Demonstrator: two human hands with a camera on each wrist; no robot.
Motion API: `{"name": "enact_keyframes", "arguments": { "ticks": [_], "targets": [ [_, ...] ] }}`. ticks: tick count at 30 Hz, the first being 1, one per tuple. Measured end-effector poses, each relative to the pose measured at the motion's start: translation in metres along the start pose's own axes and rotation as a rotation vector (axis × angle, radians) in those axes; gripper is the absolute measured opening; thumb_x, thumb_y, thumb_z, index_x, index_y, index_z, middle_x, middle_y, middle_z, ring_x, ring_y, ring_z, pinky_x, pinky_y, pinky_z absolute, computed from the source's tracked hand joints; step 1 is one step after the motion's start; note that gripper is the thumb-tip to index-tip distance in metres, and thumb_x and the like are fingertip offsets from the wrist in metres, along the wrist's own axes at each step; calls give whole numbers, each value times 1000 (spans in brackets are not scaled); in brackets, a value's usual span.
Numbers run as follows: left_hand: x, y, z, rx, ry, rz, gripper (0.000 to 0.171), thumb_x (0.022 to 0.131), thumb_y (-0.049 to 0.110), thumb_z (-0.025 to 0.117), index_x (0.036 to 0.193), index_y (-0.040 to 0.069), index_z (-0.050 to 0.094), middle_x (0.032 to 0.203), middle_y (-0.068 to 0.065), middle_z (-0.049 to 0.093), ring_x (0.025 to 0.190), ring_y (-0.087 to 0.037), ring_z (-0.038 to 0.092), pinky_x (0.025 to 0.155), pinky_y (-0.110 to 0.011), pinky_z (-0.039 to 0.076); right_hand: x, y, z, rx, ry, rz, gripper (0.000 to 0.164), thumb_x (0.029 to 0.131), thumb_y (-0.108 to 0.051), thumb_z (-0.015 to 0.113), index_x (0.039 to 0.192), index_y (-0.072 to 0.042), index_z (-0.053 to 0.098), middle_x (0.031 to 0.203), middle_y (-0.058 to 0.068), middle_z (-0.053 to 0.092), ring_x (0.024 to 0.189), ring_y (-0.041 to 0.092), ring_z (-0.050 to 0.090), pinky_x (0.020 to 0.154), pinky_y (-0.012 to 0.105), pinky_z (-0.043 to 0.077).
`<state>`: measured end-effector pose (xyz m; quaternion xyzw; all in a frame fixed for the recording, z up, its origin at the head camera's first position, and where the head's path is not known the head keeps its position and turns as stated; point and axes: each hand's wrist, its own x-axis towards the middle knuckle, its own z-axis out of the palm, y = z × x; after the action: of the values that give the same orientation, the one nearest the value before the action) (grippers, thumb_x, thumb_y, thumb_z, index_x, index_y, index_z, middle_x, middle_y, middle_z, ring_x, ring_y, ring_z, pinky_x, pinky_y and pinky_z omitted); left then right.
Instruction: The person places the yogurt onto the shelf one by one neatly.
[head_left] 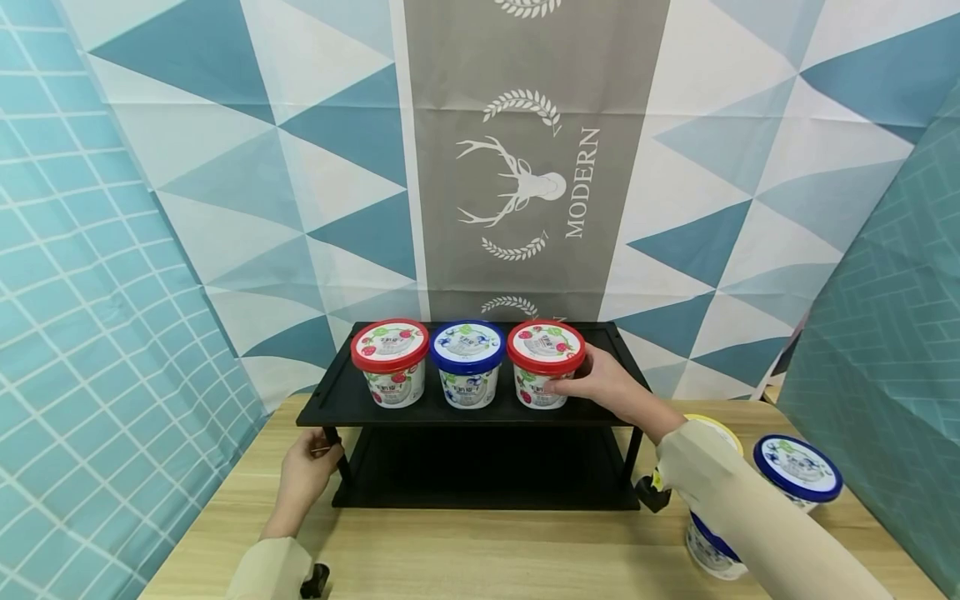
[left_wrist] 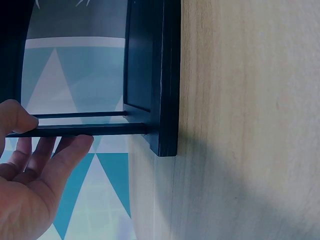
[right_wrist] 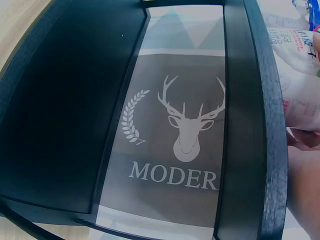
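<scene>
- Black rack point(head_left: 480, 415), head view: the upright red-lidded tub point(head_left: 536, 385) sits on its top right end, right hand point(head_left: 600, 385) clamped on from the right, far nearer than the left hand point(head_left: 309, 468); blue-lidded neighbour point(head_left: 469, 387) close by on the left!
- Left wrist: fingers pinching the rack's post point(left_wrist: 112, 129).
- Right wrist: the rack's edge partly hides that right-hand grip.

Head: high, forward-down across rack point(head_left: 480, 421)
Left wrist: close, turned sideways, facing post point(left_wrist: 100, 130)
Right wrist: close, through rack
Head–right overlap: deer print point(right_wrist: 187, 137)
</scene>
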<state>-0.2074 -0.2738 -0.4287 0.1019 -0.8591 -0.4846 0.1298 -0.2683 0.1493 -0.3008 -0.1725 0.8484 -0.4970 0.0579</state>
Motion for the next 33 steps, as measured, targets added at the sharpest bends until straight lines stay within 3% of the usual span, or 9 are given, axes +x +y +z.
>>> {"name": "enact_keyframes", "arguments": {
  "ticks": [13, 20, 26, 30, 33],
  "targets": [
    [-1, -1, 1, 5, -8, -3, 32, 93, 12, 51, 121, -4, 48, 122, -27, 53, 111, -38, 55, 77, -27, 55, -5, 1, -3, 32, 12, 8, 76, 78, -36, 74, 139, -8, 37, 134, 16, 51, 120, 31, 50, 99, 47, 45],
    [-2, 0, 1, 3, -6, -3, 33, 93, 11, 50, 122, -4, 47, 122, -28, 53, 112, -38, 54, 77, -26, 55, -17, 8, -15, 116, 10, -60, 75, 84, -28, 69, 145, -9, 30, 139, 19, 44, 125, 35, 46, 97, 43, 48],
    [-2, 0, 0, 9, -6, -1, 33, 93, 12, 50, 122, -4, 47, 123, -28, 53, 114, -38, 53, 80, -29, 56, -34, 15, -26, 112, 53, -119, 61, 89, -26, 63, 141, -8, 36, 138, 20, 46, 126, 36, 47, 100, 46, 45],
    [-1, 1, 0, 9, -9, -6, 34, 93, 12, 50, 123, -4, 47, 124, -28, 52, 114, -38, 53, 79, -28, 56, -50, 21, -35, 50, 113, -109, 56, 92, -33, 59, 140, -12, 38, 136, 17, 49, 123, 25, 51, 103, 53, 40],
    [0, 1, -1, 7, -3, -5, 34, 93, 12, 50, 123, -4, 47, 123, -28, 53, 113, -38, 54, 77, -24, 55, -62, 27, -41, 27, 148, -107, 54, 94, -33, 56, 140, -12, 38, 135, 16, 51, 115, 8, 55, 100, 39, 45]
  ]
}}
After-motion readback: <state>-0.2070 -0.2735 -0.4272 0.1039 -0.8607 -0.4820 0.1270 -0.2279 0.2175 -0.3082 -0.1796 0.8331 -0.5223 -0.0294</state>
